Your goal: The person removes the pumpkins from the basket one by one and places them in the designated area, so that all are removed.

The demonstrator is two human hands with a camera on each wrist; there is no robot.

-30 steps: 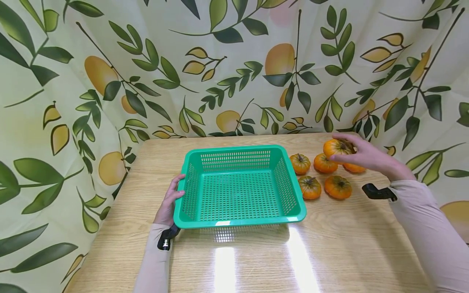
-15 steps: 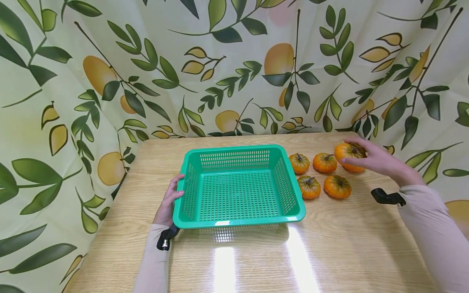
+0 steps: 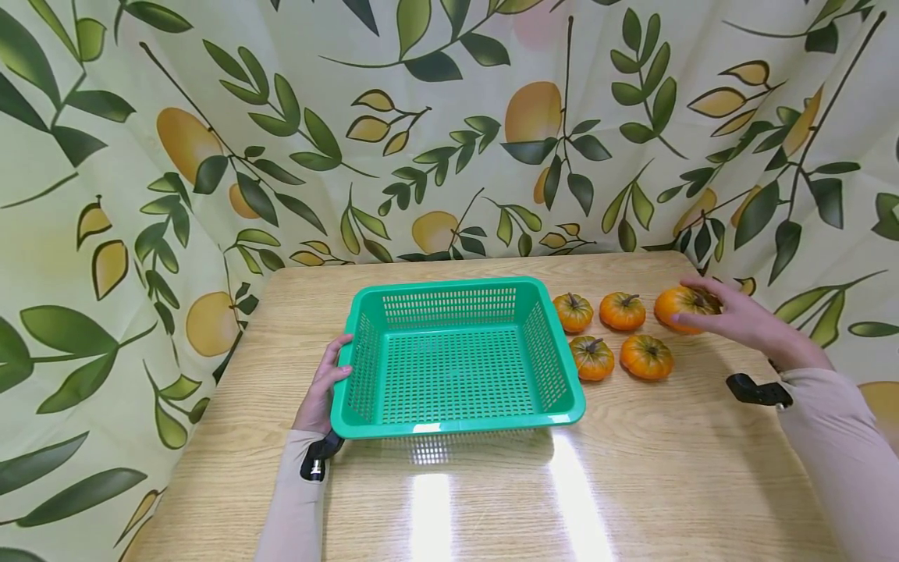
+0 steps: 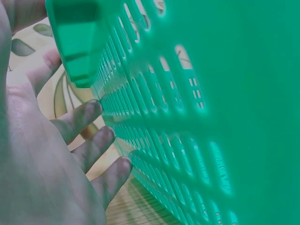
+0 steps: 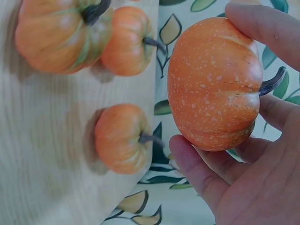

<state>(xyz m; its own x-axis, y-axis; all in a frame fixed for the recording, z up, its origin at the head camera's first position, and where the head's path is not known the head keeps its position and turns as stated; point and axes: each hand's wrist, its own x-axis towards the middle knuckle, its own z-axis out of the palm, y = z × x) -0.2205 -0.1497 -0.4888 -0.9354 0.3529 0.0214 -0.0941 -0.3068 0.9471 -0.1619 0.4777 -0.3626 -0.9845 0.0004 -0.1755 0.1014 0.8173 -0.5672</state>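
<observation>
In the head view my left hand [image 3: 325, 384] holds the left side of a green plastic basket [image 3: 460, 426]. In the left wrist view its fingertips [image 4: 104, 136] touch the slotted outer wall below the rim. My right hand [image 3: 744, 316] grips a small orange pumpkin [image 5: 213, 86] between thumb and fingers, its dark stem toward the palm. The held pumpkin hangs over the table's back right corner and hides a pumpkin [image 5: 122, 138] lying there from the head view. Between hand and basket lie several more pumpkins, among them one [image 3: 646, 357] nearest the hand.
Two pumpkins, one at the back [image 3: 572, 312] and one in front [image 3: 592, 357], sit right by the basket's right side. The wooden table [image 3: 492, 499] ends at a leaf-and-fruit patterned curtain [image 3: 449, 156] behind and at both sides. Bright light streaks cross the table's front.
My right hand has moved right and slightly lower with the held pumpkin, away from over the back middle pumpkin to the rightmost one. My left hand and the basket have stayed in place.
</observation>
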